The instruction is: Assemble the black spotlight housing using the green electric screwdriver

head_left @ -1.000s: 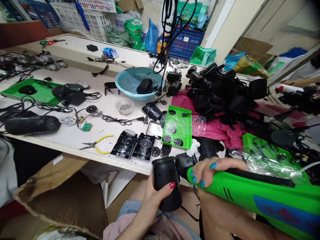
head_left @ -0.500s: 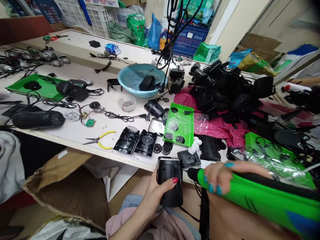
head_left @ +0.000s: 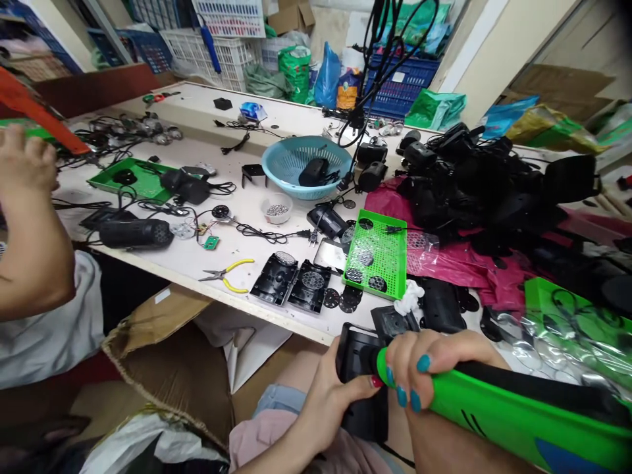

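My left hand (head_left: 330, 398) grips a black plastic housing (head_left: 356, 385) held upright over my lap, just below the table's front edge. My right hand (head_left: 427, 365) is wrapped around the front of a bright green power screwdriver (head_left: 508, 411). The tool's tip rests against the upper part of the housing. A black cable runs along the top of the green tool.
The white table (head_left: 197, 260) holds yellow-handled pliers (head_left: 227, 275), black shells (head_left: 291, 282), a green perforated tray (head_left: 378, 253), a blue basket (head_left: 306, 164), a bowl of screws (head_left: 276, 209) and a heap of black housings (head_left: 474, 184). Another person's arm (head_left: 27, 230) is at left. An open cardboard box (head_left: 162, 368) sits below.
The view has shifted left and a co-worker's arm has come into sight. My right hand has brought the green tool's tip onto the housing, which sits lower over my lap.
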`<state>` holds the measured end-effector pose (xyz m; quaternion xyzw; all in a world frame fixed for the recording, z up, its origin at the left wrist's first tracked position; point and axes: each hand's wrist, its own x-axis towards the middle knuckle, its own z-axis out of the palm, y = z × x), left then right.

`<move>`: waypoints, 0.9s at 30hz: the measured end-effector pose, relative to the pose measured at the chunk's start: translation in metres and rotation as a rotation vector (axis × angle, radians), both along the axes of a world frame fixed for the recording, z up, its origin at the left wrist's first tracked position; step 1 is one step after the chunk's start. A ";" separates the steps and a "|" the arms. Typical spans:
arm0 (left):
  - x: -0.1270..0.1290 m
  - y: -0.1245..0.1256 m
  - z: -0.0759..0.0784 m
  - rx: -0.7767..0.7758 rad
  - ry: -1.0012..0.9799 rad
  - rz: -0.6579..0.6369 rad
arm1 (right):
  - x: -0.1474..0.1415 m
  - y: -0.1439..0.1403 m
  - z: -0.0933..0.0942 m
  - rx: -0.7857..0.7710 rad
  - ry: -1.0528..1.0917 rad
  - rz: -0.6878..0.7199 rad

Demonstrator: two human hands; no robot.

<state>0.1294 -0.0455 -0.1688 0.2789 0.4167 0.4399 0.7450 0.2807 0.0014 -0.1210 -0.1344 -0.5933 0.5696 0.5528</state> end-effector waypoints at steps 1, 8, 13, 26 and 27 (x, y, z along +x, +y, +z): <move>0.000 0.000 0.002 -0.010 -0.002 -0.001 | 0.001 0.001 0.001 0.036 0.001 0.032; 0.002 0.006 -0.010 -0.060 -0.051 -0.017 | 0.018 -0.002 0.018 0.031 -0.074 0.009; -0.002 0.015 -0.022 -0.166 -0.030 0.046 | 0.020 -0.020 0.033 0.019 -0.087 0.108; 0.018 0.013 -0.007 -0.176 -0.028 0.153 | -0.005 -0.033 0.008 -0.010 -0.028 0.012; 0.020 0.012 -0.007 -0.177 -0.031 0.161 | -0.003 -0.033 0.008 -0.012 -0.032 0.031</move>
